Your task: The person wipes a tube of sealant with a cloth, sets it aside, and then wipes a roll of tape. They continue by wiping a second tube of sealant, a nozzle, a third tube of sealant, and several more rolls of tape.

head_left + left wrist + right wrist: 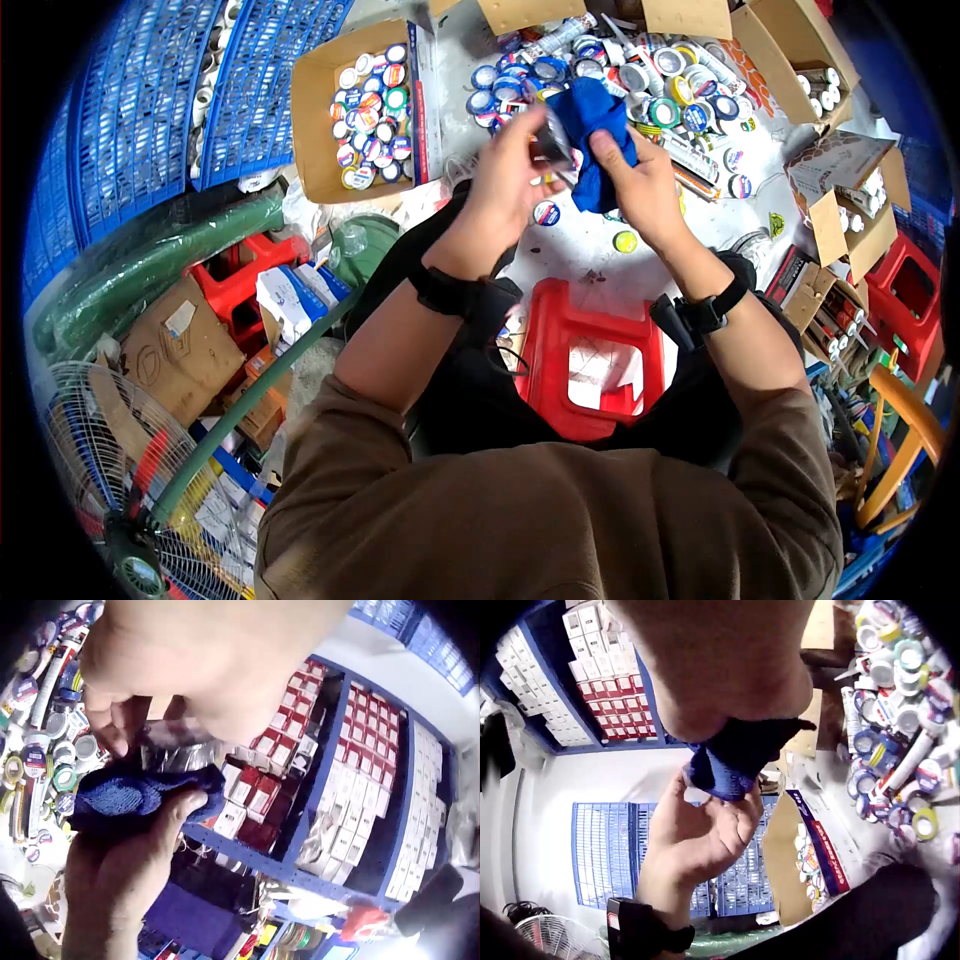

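A blue cloth (pixel 590 140) hangs bunched in the right hand (pixel 650 185), whose thumb presses on its face. Close beside it, the left hand (pixel 498 190) pinches a dark, shiny item (pixel 553 142), blurred and partly hidden. In the left wrist view this item (pixel 180 754) looks glossy and film-like, between the left hand (pixel 202 660) above and the cloth (pixel 120 799); the right hand (pixel 124 877) grips the cloth from below. The right wrist view shows the left hand (pixel 705 832) with fingertips at the cloth (pixel 727 761), under the right hand (pixel 720 667).
Many tape rolls (pixel 690 115) and tubes lie piled on the white surface beyond the hands. An open carton (pixel 310 150) of tape rolls stands at left, more cartons (pixel 830 225) at right. A red stool (pixel 545 360) is between the legs, a fan (pixel 120 450) lower left.
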The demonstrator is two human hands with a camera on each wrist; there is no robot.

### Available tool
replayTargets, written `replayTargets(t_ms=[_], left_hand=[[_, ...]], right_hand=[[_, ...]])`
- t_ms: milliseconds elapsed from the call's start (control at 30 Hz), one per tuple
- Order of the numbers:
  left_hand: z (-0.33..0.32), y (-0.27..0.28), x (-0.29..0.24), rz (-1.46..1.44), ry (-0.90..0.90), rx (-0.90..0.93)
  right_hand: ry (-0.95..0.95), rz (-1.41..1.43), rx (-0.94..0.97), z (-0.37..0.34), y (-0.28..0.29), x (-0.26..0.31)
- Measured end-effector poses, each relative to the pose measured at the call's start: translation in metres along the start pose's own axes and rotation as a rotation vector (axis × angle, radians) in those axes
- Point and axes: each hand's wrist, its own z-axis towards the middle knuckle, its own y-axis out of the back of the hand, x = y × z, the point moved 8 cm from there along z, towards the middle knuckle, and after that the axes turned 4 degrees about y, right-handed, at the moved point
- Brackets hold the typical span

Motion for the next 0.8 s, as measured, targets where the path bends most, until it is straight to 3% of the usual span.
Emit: replayTargets(t_ms=[33,67,100,133,167,200,233,300,333,367,433,467,500,567,600,667,733,800], left_hand=[[-0.001,0.018,-0.002,-0.086,0.036,-0.066],[-0.002,0.042,-0.01,-0.139,0.005,-0.261],[-0.003,0.063,-0.02,-0.182,-0.014,-0.322],[0.029,0.112,-0.019,-0.237,-0.02,-0.216],[0.016,0.125,-0.039,-0.191,-0.183,-0.312],[0.016,0.155,-0.048,-0.246,-0.17,-0.553],[0.003,0.158,-0.063,-0.314,-0.267,-0.586],[0.011,0.179,-0.071,-0.266,-0.253,-0.488],[0.01,0.175,-0.067,-0.265,-0.244,-0.485],[0.013,0.167,-0.061,-0.242,-0.191,-0.452],[0.011,0.136,-0.048,-0.225,-0.119,-0.463],[0.02,0.128,-0.037,-0.154,-0.088,-0.382],[0.03,0.118,-0.026,-0.083,-0.06,-0.3],[0.029,0.083,-0.007,0.072,-0.023,-0.229],[0.034,0.074,0.006,0.157,0.026,-0.233],[0.046,0.06,0.028,0.365,0.072,-0.19],[0.069,0.064,0.058,0.626,0.103,-0.17],[0.094,0.082,0.097,0.636,0.213,-0.247]], right_hand=[[-0.27,0.135,0.029,-0.005,-0.008,-0.022],[-0.329,0.367,-0.046,-0.005,-0.011,-0.033],[-0.326,0.364,-0.039,0.0,-0.014,-0.033],[-0.324,0.621,-0.108,0.004,-0.016,-0.032],[-0.323,0.877,-0.179,0.004,-0.016,-0.03],[-0.317,0.948,-0.234,0.004,-0.012,-0.017],[-0.277,0.999,-0.203,0.006,-0.007,-0.014],[-0.331,0.999,-0.29,0.01,0.017,-0.024],[-0.346,1.058,-0.197,0.014,0.02,-0.014],[-0.316,1.131,-0.239,0.017,0.028,-0.006],[-0.178,1.329,0.027,0.026,0.047,-0.002],[-0.166,1.428,0.071,0.027,0.058,-0.006],[-0.174,1.318,-0.078,0.027,0.071,-0.005],[-0.049,1.505,0.137,0.025,0.087,0.002],[-0.064,1.633,0.105,0.023,0.094,0.002],[0.01,1.642,0.302,0.024,0.112,0.005],[0.073,1.639,0.398,0.022,0.125,0.017],[0.054,1.662,0.395,0.01,0.126,0.036]])
